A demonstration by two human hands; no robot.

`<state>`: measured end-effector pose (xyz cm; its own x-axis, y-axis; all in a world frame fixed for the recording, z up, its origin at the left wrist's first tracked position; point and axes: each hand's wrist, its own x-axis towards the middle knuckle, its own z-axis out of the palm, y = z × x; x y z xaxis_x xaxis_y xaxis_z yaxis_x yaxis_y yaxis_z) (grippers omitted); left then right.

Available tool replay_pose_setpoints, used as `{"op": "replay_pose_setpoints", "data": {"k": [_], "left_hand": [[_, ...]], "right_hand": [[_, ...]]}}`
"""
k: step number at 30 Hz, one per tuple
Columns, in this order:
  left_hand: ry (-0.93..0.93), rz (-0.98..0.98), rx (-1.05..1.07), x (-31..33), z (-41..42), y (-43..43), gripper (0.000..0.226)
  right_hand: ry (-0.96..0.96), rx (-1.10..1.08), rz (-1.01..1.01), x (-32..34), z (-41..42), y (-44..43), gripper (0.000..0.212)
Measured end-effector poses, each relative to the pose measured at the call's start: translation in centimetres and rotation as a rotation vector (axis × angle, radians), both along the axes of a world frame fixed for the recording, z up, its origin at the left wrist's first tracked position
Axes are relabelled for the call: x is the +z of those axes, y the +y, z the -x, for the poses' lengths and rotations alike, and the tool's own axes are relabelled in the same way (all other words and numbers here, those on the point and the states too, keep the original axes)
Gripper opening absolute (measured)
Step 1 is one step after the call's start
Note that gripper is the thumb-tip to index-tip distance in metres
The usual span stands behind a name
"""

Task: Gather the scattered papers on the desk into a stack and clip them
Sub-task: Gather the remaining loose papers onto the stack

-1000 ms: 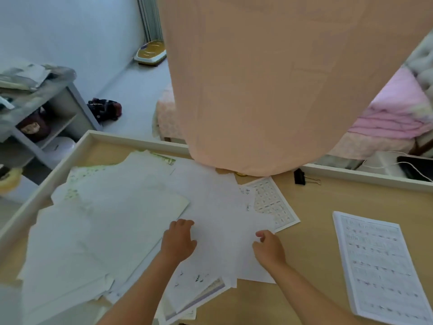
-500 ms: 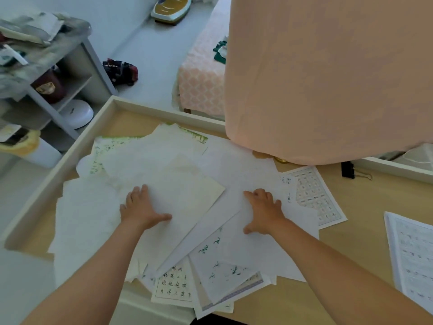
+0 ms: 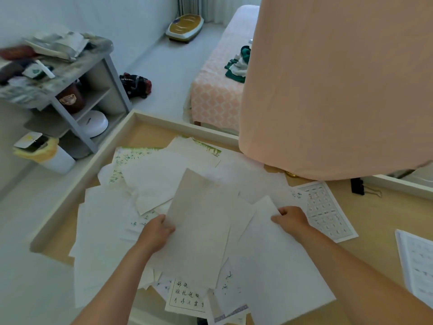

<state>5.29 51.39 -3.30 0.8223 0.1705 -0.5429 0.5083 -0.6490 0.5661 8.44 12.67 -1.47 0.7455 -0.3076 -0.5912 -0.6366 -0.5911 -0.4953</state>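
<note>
Pale wooden desk [image 3: 386, 219], rimmed, with the papers [image 3: 112, 219] fanned across its left half. My left hand [image 3: 157, 233] pinches a tan sheet [image 3: 203, 226] by its edge. My right hand [image 3: 291, 218] curls on the corner of a white sheet [image 3: 276, 266], seemingly to draw both together. The binder clip [image 3: 357, 186] waits apart by the far rim.

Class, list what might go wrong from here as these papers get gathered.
Some sheets with writing overhang the near edge of the desk and might slide off as the left hand and right hand pull the pile together. The grid sheet lies partly outside it and may be missed. The binder clip sits off by the rim.
</note>
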Motion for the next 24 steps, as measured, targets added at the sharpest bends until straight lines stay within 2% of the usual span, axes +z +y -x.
{"op": "replay_pose_setpoints", "data": {"k": [3, 5, 7, 11, 14, 16, 19, 21, 23, 24], "left_hand": [[0.014, 0.161, 0.069, 0.6, 1.0, -0.8, 0.018], [0.047, 0.333, 0.173, 1.0, 1.9, -1.8, 0.026], [0.100, 0.400, 0.215, 0.8, 3.0, -3.2, 0.029], [0.126, 0.291, 0.114, 0.6, 4.8, -6.6, 0.028], [0.112, 0.199, -0.043, 0.7, 4.8, -8.6, 0.053], [0.103, 0.110, -0.112, 1.0, 3.9, -9.5, 0.056], [0.018, 0.028, -0.228, 1.5, 2.0, -10.4, 0.025], [-0.086, 0.007, -0.257, 1.8, 0.2, -11.3, 0.021], [-0.231, -0.092, -0.313, 1.9, -2.2, -12.3, 0.010], [-0.292, -0.159, -0.362, 1.9, -3.5, -12.7, 0.014]], "right_hand": [[-0.083, -0.296, -0.077, -0.4, 1.0, -0.4, 0.014], [-0.091, -0.413, -0.151, -0.8, 1.8, 0.1, 0.014], [-0.099, -0.500, -0.241, -1.2, 2.6, 1.3, 0.020], [-0.063, -0.532, -0.436, -1.5, 4.4, 4.6, 0.035], [-0.036, -0.397, -0.376, -2.1, 5.3, 5.8, 0.042], [-0.063, -0.396, -0.352, -2.0, 5.3, 5.2, 0.037], [-0.101, -0.458, -0.370, -1.2, 4.7, 2.5, 0.025], [-0.125, -0.527, -0.330, -0.9, 4.4, -0.1, 0.022], [-0.155, -0.598, -0.277, -1.0, 4.3, -2.6, 0.021], [-0.164, -0.623, -0.251, -1.0, 4.3, -3.7, 0.021]]}}
